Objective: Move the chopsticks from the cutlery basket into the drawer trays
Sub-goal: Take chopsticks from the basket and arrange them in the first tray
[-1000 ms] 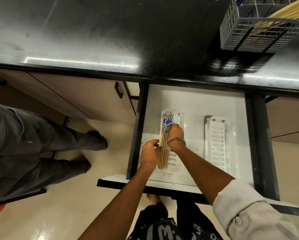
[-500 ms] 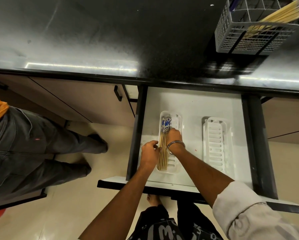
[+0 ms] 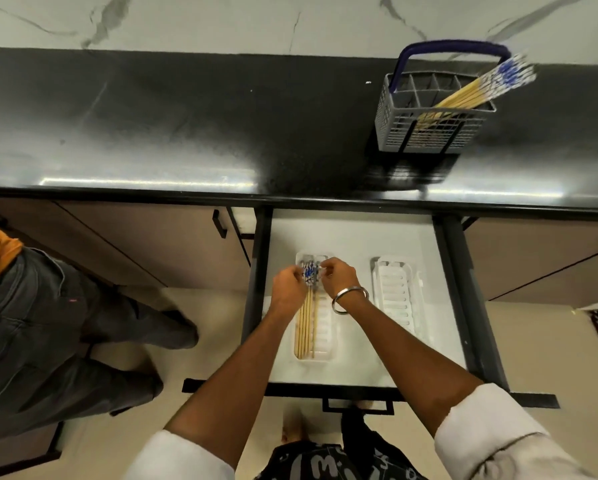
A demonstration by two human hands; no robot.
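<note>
Several wooden chopsticks [image 3: 305,327] with blue-and-white patterned tops lie lengthwise in the left white tray [image 3: 325,336] of the open drawer [image 3: 353,233]. My left hand [image 3: 288,288] and my right hand [image 3: 337,278], which wears a metal bangle, pinch the patterned tops from either side at the tray's far end. The right white tray [image 3: 396,299] holds nothing. On the black counter at the far right stands the grey cutlery basket [image 3: 429,128] with a blue handle. More chopsticks [image 3: 477,90] lean out of it to the right.
A second person in grey trousers [image 3: 48,327] and an orange top stands on the floor at the left. Closed brown cabinet fronts [image 3: 124,244] flank the drawer. The black counter [image 3: 186,126] runs across the view below a marble wall.
Both hands have slid up the chopsticks to their patterned tops at the tray's far end. My head has tilted up, so the whole basket and the wall now show.
</note>
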